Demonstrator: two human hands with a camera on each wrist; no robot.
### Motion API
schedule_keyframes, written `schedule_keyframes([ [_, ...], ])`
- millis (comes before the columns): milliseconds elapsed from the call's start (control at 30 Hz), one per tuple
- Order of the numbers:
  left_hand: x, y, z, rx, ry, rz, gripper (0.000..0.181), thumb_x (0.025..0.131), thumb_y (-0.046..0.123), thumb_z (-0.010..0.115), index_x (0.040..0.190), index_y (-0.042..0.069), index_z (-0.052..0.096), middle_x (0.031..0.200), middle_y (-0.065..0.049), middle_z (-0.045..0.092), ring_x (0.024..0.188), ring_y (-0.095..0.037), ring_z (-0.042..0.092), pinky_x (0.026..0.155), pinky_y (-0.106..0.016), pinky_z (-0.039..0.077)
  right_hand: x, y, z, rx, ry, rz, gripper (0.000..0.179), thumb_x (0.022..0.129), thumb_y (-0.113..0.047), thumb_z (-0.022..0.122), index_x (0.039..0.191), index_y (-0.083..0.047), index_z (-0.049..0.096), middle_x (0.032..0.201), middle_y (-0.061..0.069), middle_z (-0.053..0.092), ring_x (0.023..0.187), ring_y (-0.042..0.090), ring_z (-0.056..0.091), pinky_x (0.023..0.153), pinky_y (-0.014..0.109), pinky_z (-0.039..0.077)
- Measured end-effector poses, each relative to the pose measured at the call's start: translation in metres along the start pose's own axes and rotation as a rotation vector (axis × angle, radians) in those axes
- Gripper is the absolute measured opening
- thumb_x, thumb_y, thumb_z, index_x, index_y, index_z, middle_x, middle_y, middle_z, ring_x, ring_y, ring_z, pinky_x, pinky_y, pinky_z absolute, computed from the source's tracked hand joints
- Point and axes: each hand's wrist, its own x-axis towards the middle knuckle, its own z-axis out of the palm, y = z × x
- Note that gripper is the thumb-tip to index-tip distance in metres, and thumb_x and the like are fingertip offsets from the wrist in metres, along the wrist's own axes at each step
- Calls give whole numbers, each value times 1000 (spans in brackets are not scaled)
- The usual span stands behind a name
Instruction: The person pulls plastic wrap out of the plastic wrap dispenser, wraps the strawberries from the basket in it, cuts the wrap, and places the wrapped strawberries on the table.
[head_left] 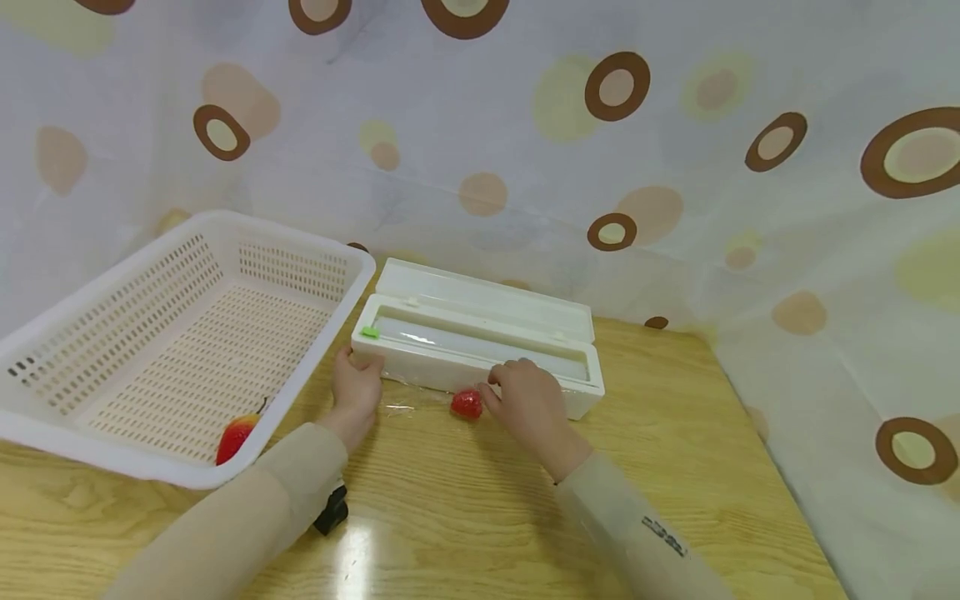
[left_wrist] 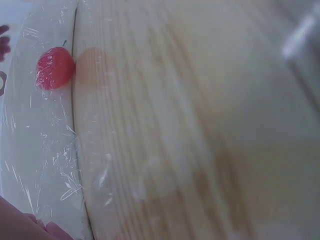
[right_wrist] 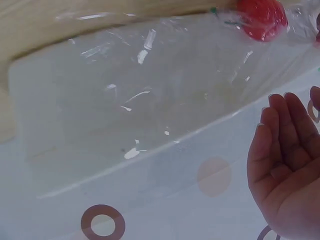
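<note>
Behind the wooden table, a patterned cloth was hung. At nine o'clock, a white basket was placed; a red-and-yellow fruit was contained at its four o'clock corner. Near the centre, a long white box was seen with its lid thrown back toward twelve. Inside it, a roll was held, and a green clip was set at the ten o'clock end. Clear film was spread along the front, and by it a red fruit was wrapped or covered, at the box's six o'clock side. At eight, the box's corner was gripped by the left hand. At five, the right hand was held near the red fruit, fingers loosely curved, nothing grasped.
</note>
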Motion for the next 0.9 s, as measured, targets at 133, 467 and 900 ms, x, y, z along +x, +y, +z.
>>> schedule_keyframes([
  [133, 4, -1, -1, 3, 16, -2, 58, 94, 6, 47, 145, -2, 19, 139, -26, 37, 128, -37, 39, 110, -44, 30, 31, -17, -5, 42, -64, 8, 22, 89, -30, 61, 85, -12, 71, 83, 1, 68, 82, 19, 60, 58, 30, 51],
  [467, 5, -7, 1, -5, 37, 18, 55, 94, 7, 47, 143, -3, 24, 129, -26, 45, 116, -34, 47, 101, -43, 39, 91, -81, 3, 110, -153, -122, 32, 90, -39, 59, 108, -14, 68, 105, 0, 67, 101, 17, 57, 75, 30, 53],
  [900, 9, -10, 1, 33, 83, 57, 51, 92, 9, 49, 138, -4, 30, 121, -28, 50, 111, -37, 51, 98, -43, 42, 112, -106, 13, 38, -237, -48, 19, 90, -29, 61, 100, -15, 68, 99, 0, 66, 97, 16, 58, 76, 32, 54],
])
